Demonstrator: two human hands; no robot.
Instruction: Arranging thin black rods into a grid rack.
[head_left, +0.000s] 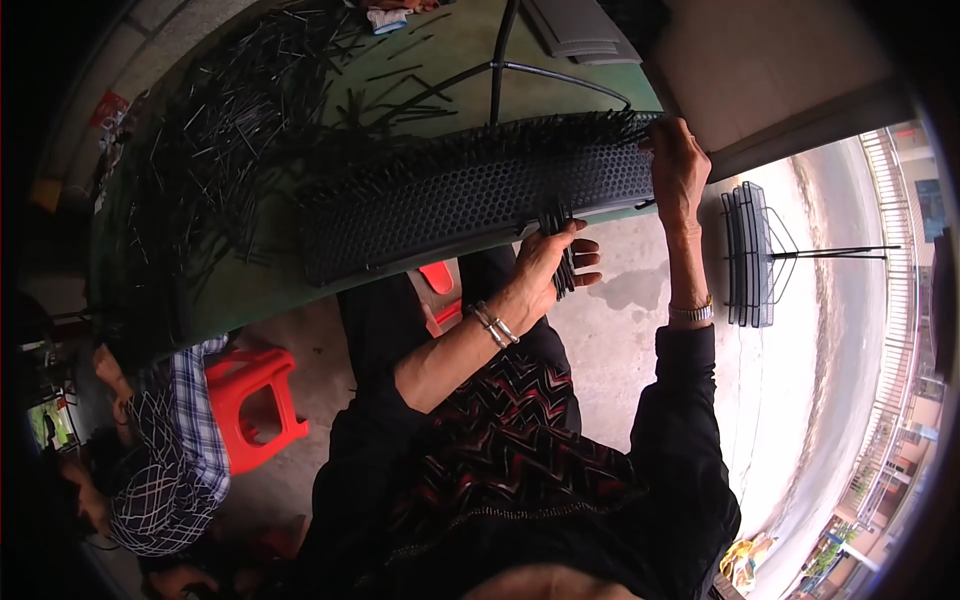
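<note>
A long black perforated panel (pixel 430 215) lies along the near edge of the green table, its face full of small round holes. Black strips (pixel 480 140) stand up out of its far side in a dense, bristle-like band. My left hand (pixel 545 262) is closed round a bundle of thin black strips (pixel 562 250), just in front of the panel's near edge, some fingers stretched out past the bundle. At the panel's right end, my right hand (pixel 680 165) has its fingers pinched together by the bristle band; what sits between the fingertips is hidden.
Loose black strips (pixel 230 130) are heaped on the left of the green table (pixel 240 290). Behind the panel stands a thin dark metal rod frame (pixel 497 66), near grey flat pieces (pixel 580 35). A red stool (pixel 255 405) and another person (pixel 165 480) are at left; a wire rack (pixel 750 255) stands at right.
</note>
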